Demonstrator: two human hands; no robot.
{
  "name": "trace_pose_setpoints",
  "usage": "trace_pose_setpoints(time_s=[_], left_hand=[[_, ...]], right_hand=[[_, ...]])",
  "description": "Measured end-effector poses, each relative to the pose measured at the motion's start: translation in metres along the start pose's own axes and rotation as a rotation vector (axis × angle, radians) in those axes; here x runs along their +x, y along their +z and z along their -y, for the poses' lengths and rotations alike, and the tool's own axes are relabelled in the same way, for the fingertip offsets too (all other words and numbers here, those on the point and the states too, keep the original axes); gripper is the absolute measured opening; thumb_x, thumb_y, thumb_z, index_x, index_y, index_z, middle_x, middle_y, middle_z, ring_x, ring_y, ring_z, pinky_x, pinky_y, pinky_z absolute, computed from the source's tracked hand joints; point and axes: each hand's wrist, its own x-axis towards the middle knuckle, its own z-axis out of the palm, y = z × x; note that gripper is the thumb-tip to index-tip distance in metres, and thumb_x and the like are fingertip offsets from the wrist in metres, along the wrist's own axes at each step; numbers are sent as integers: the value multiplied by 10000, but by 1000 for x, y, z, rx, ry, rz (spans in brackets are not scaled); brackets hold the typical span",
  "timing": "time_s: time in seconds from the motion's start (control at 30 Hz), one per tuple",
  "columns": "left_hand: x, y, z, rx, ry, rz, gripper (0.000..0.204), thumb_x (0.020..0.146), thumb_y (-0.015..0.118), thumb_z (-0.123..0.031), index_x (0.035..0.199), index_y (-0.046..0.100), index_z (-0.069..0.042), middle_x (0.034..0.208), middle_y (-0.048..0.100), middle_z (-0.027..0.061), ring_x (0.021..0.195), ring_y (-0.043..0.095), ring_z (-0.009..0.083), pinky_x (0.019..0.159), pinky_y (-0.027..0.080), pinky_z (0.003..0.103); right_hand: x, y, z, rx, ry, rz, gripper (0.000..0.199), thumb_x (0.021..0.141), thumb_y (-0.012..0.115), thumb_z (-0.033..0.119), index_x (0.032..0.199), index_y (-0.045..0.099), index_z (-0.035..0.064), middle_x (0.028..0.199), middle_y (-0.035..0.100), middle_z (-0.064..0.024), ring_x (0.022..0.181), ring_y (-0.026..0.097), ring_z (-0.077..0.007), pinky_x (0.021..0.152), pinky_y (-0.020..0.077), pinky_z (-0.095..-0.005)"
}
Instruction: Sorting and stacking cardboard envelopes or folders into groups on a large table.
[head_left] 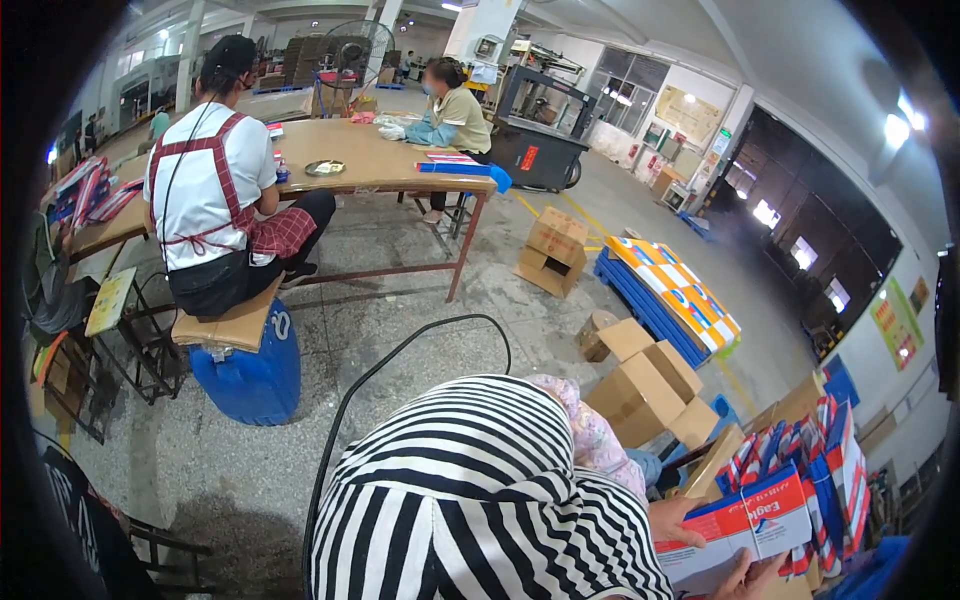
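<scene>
At the lower right, my left hand [678, 522] grips the left end of a flat red, white and blue printed carton bundle [760, 520]. A thin white band runs across the bundle. My right hand [748, 577] holds its lower edge, thumb on the front face; part of this hand is cut off by the frame. My left arm, in a striped sleeve [480, 450] and a pink floral sleeve cover [600, 440], fills the lower middle. Right behind the bundle stand more red, white and blue cartons [845, 465] in a leaning stack.
An open cardboard box [640, 390] stands beyond my left forearm, near a blue pallet with orange and white cartons [675, 295]. A black cable [345, 410] loops beside my arm. Two people sit at a long brown table [370, 150], one on a blue drum [250, 375].
</scene>
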Motion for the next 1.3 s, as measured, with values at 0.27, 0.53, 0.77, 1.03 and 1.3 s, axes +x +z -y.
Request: trace_pose_setpoints(time_s=[0.27,0.53,0.77,1.03,1.3], left_hand=[[4,-8,3,-4,12,74,760,760,715,-501,1228,395,5,1088,608,196,992,593,286,863,458,371],[-17,-26,35,68,-88,363,933,706,742,-541,1337,319,1,1129,592,201,1015,584,298,883,443,390],[-15,-5,63,-418,-100,436,831,721,788,-380,1342,359,-33,1120,600,114,1013,566,212,885,443,373],[-11,-27,45,-284,-457,407,609,810,743,-184,1310,440,-15,1150,584,69,1027,527,131,917,437,301],[44,-49,-22,-102,-463,292,308,859,685,-224,1072,591,-22,903,624,19,806,561,122,727,470,276]], right_hand=[[-1,7,3,145,64,-40,610,811,733,302,1257,517,-54,965,657,-221,804,648,-331,698,522,-407],[1,-9,17,212,186,49,599,818,730,294,1244,521,-71,968,664,-214,802,657,-309,715,534,-384],[-40,6,-11,568,606,117,564,893,606,66,1376,349,-69,1186,564,-202,1028,574,-254,861,480,-336],[-3,11,13,425,487,123,609,771,734,70,1304,461,-46,981,655,-159,803,649,-224,695,521,-306],[4,-59,-24,-463,374,-126,609,749,738,207,1275,513,-2,1291,515,-179,1224,451,-346,1050,307,-464]])
